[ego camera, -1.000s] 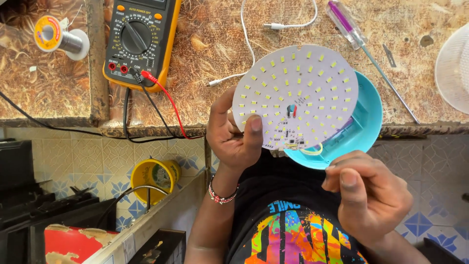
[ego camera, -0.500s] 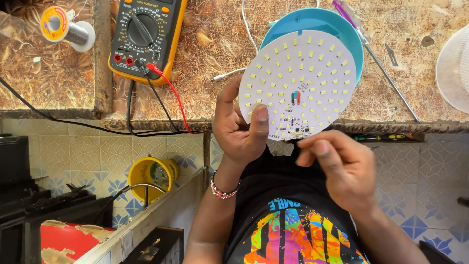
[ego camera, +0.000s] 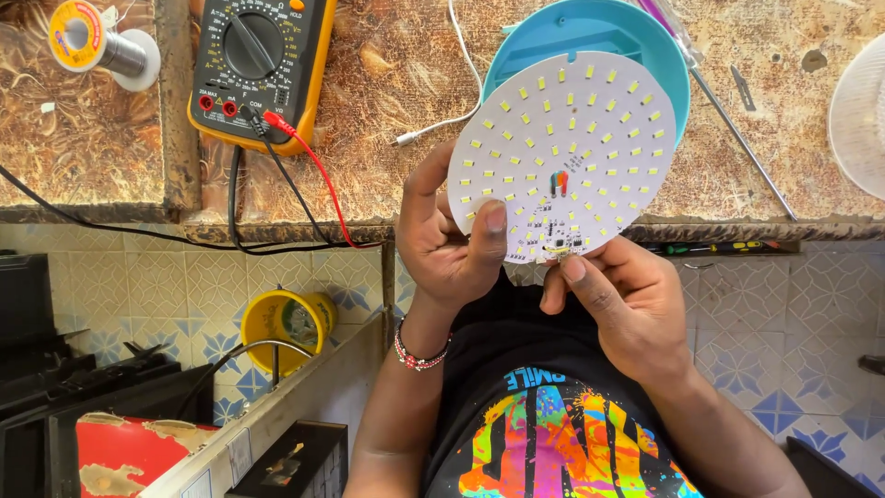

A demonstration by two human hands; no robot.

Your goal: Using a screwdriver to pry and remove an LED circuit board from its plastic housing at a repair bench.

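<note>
Two hands inspect: our left hand (ego camera: 447, 244) grips the round LED board (ego camera: 564, 152); our right hand (ego camera: 627, 309), fingers curled, touches its lower edge, calling for fine fingertip work.

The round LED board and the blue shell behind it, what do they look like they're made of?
The round LED board, gripped by the left hand and touched at its lower edge by the right hand, looks like a rigid white-coated circuit panel, matte, studded with small yellow chips; its core cannot be told. The blue shell looks like moulded plastic, smooth with a soft sheen.
</note>
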